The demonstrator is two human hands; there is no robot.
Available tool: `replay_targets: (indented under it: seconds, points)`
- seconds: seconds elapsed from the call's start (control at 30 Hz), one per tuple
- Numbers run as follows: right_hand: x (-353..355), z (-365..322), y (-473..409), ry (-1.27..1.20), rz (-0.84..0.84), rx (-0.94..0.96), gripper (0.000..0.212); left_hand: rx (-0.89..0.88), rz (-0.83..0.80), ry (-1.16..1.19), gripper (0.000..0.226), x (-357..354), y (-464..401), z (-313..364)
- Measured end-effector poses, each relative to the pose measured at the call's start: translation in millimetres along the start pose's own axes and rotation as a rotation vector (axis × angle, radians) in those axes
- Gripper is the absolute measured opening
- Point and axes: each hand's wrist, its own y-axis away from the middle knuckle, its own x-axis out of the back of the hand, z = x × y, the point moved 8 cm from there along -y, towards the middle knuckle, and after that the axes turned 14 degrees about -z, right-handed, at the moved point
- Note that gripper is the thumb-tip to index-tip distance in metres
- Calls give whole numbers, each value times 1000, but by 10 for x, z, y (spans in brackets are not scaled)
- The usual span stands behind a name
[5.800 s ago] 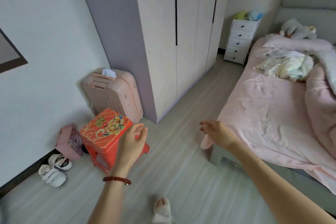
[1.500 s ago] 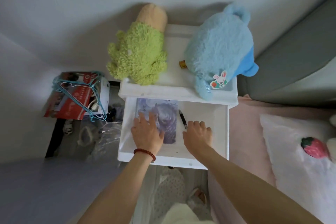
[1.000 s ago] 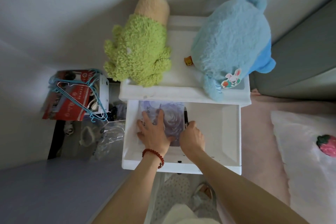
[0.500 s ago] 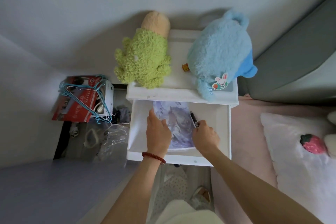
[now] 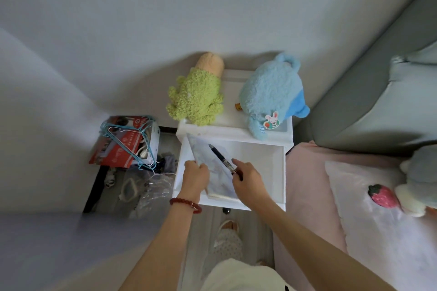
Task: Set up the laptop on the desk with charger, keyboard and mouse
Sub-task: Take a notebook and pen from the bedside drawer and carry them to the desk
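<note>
**A:** Laptop, charger, keyboard and mouse weren't in view. Left hand [image 5: 195,176] gripped the pale marbled notebook [image 5: 212,168], tilted up against the open white drawer's [image 5: 264,168] left wall.

**B:** Right hand [image 5: 247,182] pinched the dark slim pen [image 5: 221,155], its long axis slanting toward the back-left corner.

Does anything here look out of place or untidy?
Yes. Beside the open drawer, the red-and-white box sits tilted, blue hangers tangled over it. No laptop gear shows; the left hand tilts up a notebook, the right hand holds a pen.
</note>
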Motion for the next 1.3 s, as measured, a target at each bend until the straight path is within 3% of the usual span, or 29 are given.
replay_targets:
  seconds: [0.1,0.17,0.33,0.4,0.7,0.83,0.97,1.2,1.3]
  points:
    - [6,-162,116,-92,29,71,26,-101,-16,-1,11,-48,227,28]
    - [-66,-258,195,-113,11,131,19,-198,-26,-8,14,-99,332,38]
    - [-138,-375,321,-60,23,259,19,-259,-79,327,15,-153,429,9]
    - [-106,-340,323,-118,7,258,19,-258,-92,355,25,-175,430,25]
    - [-36,-220,345,-156,-14,220,26,-372,105,-214,18,163,523,238]
    - [64,-169,340,133,4,230,27,-417,280,-494,15,483,707,324]
    - [-129,-5,242,531,-123,213,32,-439,488,-741,26,661,867,345]
    - [-868,413,132,1437,-513,537,63,-498,602,-827,34,725,830,44]
    - [-861,415,1,1693,-474,533,66,-504,640,-768,37,770,811,-47]
